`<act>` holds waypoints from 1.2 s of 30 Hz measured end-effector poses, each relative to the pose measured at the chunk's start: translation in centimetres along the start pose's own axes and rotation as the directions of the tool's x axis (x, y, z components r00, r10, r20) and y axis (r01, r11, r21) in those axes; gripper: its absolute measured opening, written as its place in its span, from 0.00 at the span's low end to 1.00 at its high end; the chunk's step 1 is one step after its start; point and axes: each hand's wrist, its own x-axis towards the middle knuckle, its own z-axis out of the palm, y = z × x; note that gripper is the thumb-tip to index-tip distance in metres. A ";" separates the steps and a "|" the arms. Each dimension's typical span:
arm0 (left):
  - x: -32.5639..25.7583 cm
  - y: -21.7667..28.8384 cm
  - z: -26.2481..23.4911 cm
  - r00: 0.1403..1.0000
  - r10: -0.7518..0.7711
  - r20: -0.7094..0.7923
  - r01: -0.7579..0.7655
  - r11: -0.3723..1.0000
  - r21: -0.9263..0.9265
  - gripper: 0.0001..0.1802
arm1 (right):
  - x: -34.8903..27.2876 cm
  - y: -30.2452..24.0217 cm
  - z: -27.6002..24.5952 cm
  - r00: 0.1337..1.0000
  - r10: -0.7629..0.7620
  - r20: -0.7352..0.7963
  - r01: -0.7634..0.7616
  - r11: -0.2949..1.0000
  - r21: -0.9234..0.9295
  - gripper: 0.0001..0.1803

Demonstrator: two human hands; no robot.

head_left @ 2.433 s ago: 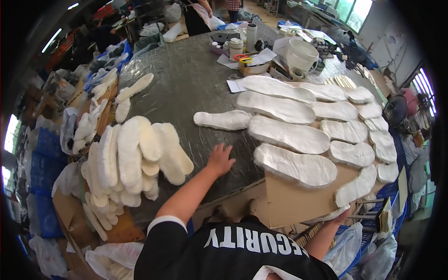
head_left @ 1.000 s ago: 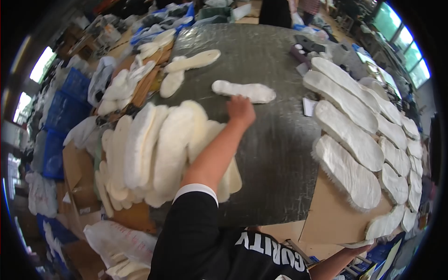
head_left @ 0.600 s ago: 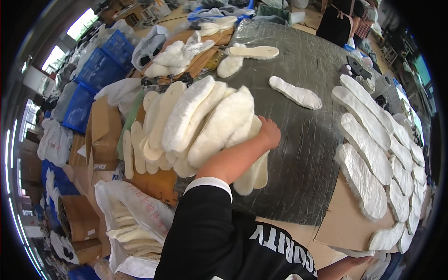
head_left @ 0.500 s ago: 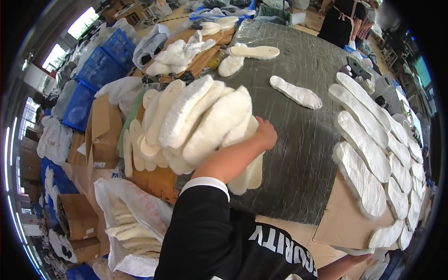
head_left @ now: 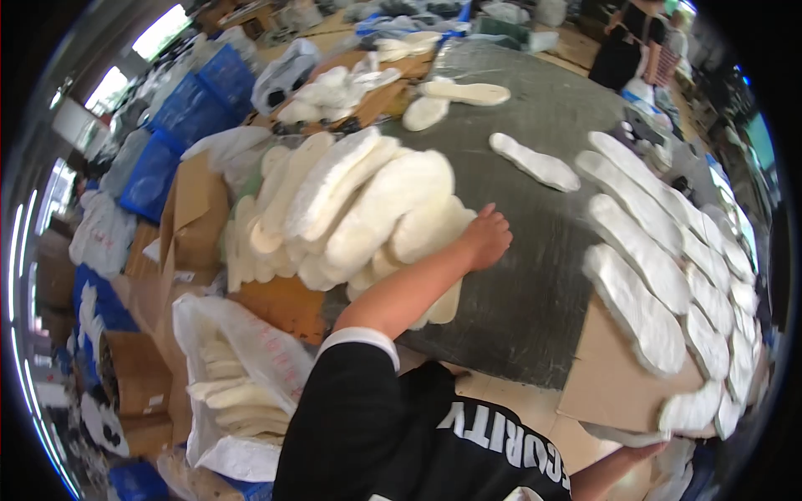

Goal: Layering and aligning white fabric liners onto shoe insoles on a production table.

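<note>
My left hand (head_left: 489, 237) reaches across from the lower edge, back of the hand up, over the dark table beside the stack. Its fingers are curled; whatever they may hold is hidden. Against the wrist lies the edge of a cream fleece insole (head_left: 428, 230), part of a large fanned pile of fluffy insoles (head_left: 388, 200). My forearm covers the pile's near side. At lower right, my right hand (head_left: 645, 453) is closed on the end of a pale insole (head_left: 620, 435), below the cardboard's edge; its fingertips are partly hidden.
White fleece insoles (head_left: 639, 313) lie in overlapping rows on cardboard (head_left: 614, 388) at right. A single insole (head_left: 535, 163) rests on the dark table (head_left: 518, 309). An open white sack (head_left: 200, 351) of insoles stands lower left, blue crates (head_left: 188, 108) behind. Another person (head_left: 626, 50) stands far right.
The whole view has shifted slightly. My left hand has moved a little right, and its fingers look more curled. The insole edge beside its wrist has shifted. My right hand stays at the lower right.
</note>
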 end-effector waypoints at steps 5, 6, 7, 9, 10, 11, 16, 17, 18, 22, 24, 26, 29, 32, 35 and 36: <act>-2.2 6.7 -5.0 0.880 -0.337 0.334 0.410 0.185 -0.893 0.18 | 0.5 -0.2 -1.1 0.796 0.025 0.604 -0.150 0.976 0.156 0.27; -3.4 8.3 -5.4 0.891 -0.263 0.369 0.355 -0.102 -0.929 0.22 | -0.9 -0.1 1.0 0.704 0.044 0.709 -0.233 0.957 0.172 0.27; -4.6 10.0 -5.7 0.900 -0.178 0.397 0.307 -0.386 -0.870 0.28 | -3.0 -0.1 2.9 0.817 0.105 0.566 -0.253 0.949 0.189 0.27; -5.8 13.3 -6.3 0.942 -0.051 0.333 0.226 -0.636 -0.737 0.33 | -3.4 -0.1 2.8 0.771 0.129 0.624 -0.326 0.921 0.212 0.27; -6.1 14.4 -6.7 0.941 -0.039 0.337 0.245 -0.608 -0.755 0.33 | -3.7 0.2 2.6 0.813 0.150 0.563 -0.319 0.923 0.214 0.27; -6.2 15.5 -7.1 0.940 -0.030 0.341 0.262 -0.579 -0.772 0.34 | -4.2 0.5 2.6 0.849 0.170 0.500 -0.313 0.925 0.217 0.26; -8.5 16.1 -8.2 0.921 -0.102 0.375 0.261 -0.553 -0.791 0.38 | -6.5 2.8 1.8 0.925 0.176 0.336 -0.262 0.937 0.230 0.24; -9.0 16.0 -8.5 0.924 -0.086 0.373 0.269 -0.546 -0.793 0.38 | -7.2 3.1 1.8 0.929 0.160 0.334 -0.241 0.946 0.216 0.25; -9.3 16.0 -9.1 0.915 -0.098 0.391 0.272 -0.566 -0.778 0.39 | -8.1 3.3 2.0 0.953 0.131 0.272 -0.188 0.962 0.198 0.26; -11.1 15.0 -9.7 0.905 -0.128 0.407 0.244 -0.627 -0.740 0.43 | -11.6 4.1 3.6 0.949 0.184 0.255 -0.234 0.955 0.184 0.26; -11.0 14.8 -10.4 0.902 -0.196 0.385 0.162 -0.673 -0.722 0.45 | -13.0 4.1 4.3 0.949 0.192 0.249 -0.243 0.951 0.192 0.26; -11.0 14.0 -11.5 0.911 -0.160 0.380 0.183 -0.669 -0.721 0.44 | -13.8 3.5 4.9 0.943 0.222 0.247 -0.272 0.944 0.187 0.25; -10.6 14.3 -13.7 0.916 -0.129 0.381 0.202 -0.671 -0.713 0.42 | -13.2 4.1 3.2 0.930 0.325 0.173 -0.361 0.897 0.255 0.25; -10.4 14.9 -16.3 0.892 -0.277 0.358 0.117 -0.624 -0.773 0.43 | -15.9 2.5 6.4 0.920 0.312 0.236 -0.369 0.893 0.259 0.21; -10.3 12.7 -18.2 0.934 -0.234 0.271 0.077 -0.609 -0.789 0.44 | -19.2 0.5 10.9 0.931 0.339 0.138 -0.356 0.927 0.122 0.15; -10.3 12.1 -18.6 0.931 -0.255 0.260 0.067 -0.581 -0.811 0.44 | -19.4 0.9 10.8 0.921 0.375 0.107 -0.385 0.917 0.101 0.16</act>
